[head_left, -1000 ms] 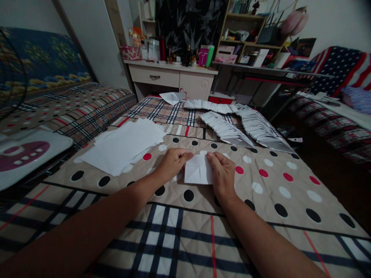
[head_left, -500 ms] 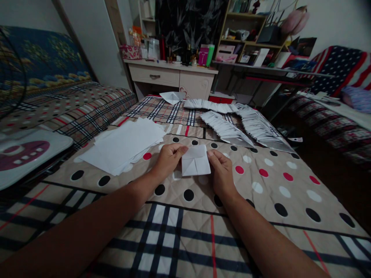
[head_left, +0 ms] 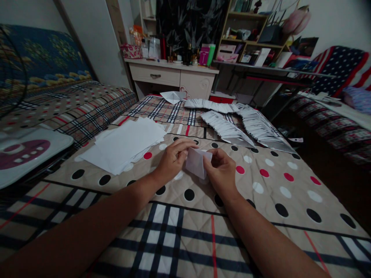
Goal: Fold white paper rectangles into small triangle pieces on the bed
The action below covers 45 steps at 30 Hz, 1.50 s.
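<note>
A small folded white paper (head_left: pixel 196 162) is held up off the bedspread between both hands, folded in half with its crease toward me. My left hand (head_left: pixel 174 158) pinches its left side with curled fingers. My right hand (head_left: pixel 222 170) grips its right side, thumb on top. Both hands hover just above the polka-dot part of the quilt (head_left: pixel 261 193).
A loose pile of white sheets (head_left: pixel 124 144) lies to the left of my hands. Rows of several folded white paper pieces (head_left: pixel 240 125) fan out across the far right of the bed. A desk (head_left: pixel 171 75) and shelves stand behind. A white stool top (head_left: pixel 26 150) sits at the left.
The paper lay flat on the quilt a second ago. Both hands have lifted it and closed it into a fold between them.
</note>
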{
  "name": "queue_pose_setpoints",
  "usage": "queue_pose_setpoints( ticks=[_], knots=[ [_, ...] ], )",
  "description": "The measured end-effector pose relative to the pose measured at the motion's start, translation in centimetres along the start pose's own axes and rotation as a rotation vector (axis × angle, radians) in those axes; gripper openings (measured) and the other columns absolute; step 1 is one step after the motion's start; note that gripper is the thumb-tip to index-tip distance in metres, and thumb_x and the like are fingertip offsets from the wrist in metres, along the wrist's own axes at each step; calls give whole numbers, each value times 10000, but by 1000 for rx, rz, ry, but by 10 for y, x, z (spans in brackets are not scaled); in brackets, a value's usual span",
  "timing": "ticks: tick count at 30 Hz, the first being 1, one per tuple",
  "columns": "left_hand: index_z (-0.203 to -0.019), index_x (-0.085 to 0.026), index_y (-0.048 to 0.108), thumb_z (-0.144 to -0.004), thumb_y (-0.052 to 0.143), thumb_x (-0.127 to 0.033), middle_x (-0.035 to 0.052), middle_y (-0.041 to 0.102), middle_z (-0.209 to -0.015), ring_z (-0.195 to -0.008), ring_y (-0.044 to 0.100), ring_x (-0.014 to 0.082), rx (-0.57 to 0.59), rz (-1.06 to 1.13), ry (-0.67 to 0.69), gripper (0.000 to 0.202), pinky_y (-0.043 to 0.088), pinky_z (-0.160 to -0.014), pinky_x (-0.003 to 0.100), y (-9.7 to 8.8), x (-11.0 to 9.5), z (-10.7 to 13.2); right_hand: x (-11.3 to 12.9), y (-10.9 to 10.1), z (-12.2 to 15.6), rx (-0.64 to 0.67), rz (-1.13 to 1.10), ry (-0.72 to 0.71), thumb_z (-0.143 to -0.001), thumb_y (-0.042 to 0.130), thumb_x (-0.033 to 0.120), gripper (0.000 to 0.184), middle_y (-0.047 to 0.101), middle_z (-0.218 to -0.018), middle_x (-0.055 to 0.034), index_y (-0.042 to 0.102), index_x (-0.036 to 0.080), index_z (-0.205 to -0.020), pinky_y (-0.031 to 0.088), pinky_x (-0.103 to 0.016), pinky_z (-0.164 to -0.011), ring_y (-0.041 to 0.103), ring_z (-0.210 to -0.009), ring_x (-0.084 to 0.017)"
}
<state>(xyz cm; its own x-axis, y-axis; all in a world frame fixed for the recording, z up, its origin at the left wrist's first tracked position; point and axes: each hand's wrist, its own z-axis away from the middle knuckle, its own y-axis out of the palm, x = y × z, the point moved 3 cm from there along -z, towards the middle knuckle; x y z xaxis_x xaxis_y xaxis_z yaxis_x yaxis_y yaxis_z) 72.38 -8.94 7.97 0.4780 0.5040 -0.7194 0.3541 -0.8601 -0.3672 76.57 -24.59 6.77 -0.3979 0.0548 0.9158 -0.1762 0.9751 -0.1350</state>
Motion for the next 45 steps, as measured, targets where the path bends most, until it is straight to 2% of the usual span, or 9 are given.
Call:
queue_pose_setpoints(
  ticks=[4,10,17,27,32,35,37,41,45],
  knots=[
    [-948,-199,651,-722,437,79,72,555,-1282,-1193,534,190,11,-72,101,417,437,-1039,394,2,-5,2,6,-4,2,-59,125,-78,-767,637,233,68,541,-590,40,595,197,-726,339,-221,-462,447,-498,-96],
    [-696,-166,600,-737,475,92,70,558,-1216,-1067,573,180,-34,-189,164,290,503,-916,353,-2,-5,4,1,-10,-2,-189,9,-84,-794,656,267,86,574,-672,23,601,204,-776,396,-242,-526,492,-565,-116],
    [-860,-193,679,-728,689,-52,94,567,-1213,-1079,573,225,67,-304,219,194,528,-855,362,1,-3,7,-4,-15,-7,-218,-76,-45,-806,679,344,165,596,-702,6,627,189,-788,417,-251,-552,520,-610,-132],
    [-860,-206,704,-790,677,-111,95,591,-1182,-1084,587,213,97,-284,253,120,539,-832,343,3,0,5,-5,-17,-10,-223,-82,15,-798,693,394,224,612,-691,-4,657,177,-758,398,-246,-543,523,-613,-139],
    [-797,-180,692,-787,719,-195,101,624,-1165,-1073,615,208,65,-119,166,33,526,-879,349,3,1,3,-1,-14,-9,-55,-9,-25,-848,641,437,275,606,-707,-7,686,183,-754,397,-259,-590,524,-658,-147],
    [-747,-161,682,-767,750,-242,72,688,-954,-906,648,180,-7,-54,44,108,515,-817,309,0,0,1,1,-10,-8,79,-16,-65,-902,558,459,375,583,-671,-7,660,185,-668,401,-268,-614,508,-646,-142],
    [-733,-154,673,-747,766,-262,36,680,-794,-760,631,152,-35,-58,-65,143,498,-720,272,-2,-1,0,2,-7,-7,141,-63,-46,-891,564,473,355,630,-712,-19,683,189,-715,424,-275,-628,541,-663,-152],
    [-834,-153,653,-701,780,-237,11,677,-796,-710,626,133,-73,26,-250,201,481,-637,229,0,1,3,-3,0,-5,177,-157,82,-760,724,410,255,712,-848,-40,708,199,-903,478,-284,-641,626,-728,-181],
    [-992,-159,606,-752,712,-232,-13,652,-729,-637,626,117,-26,178,-358,272,469,-576,205,5,6,4,-11,2,-5,162,-162,123,-762,713,324,274,690,-783,-14,664,200,-1002,451,-249,-572,601,-647,-148]
  ],
)
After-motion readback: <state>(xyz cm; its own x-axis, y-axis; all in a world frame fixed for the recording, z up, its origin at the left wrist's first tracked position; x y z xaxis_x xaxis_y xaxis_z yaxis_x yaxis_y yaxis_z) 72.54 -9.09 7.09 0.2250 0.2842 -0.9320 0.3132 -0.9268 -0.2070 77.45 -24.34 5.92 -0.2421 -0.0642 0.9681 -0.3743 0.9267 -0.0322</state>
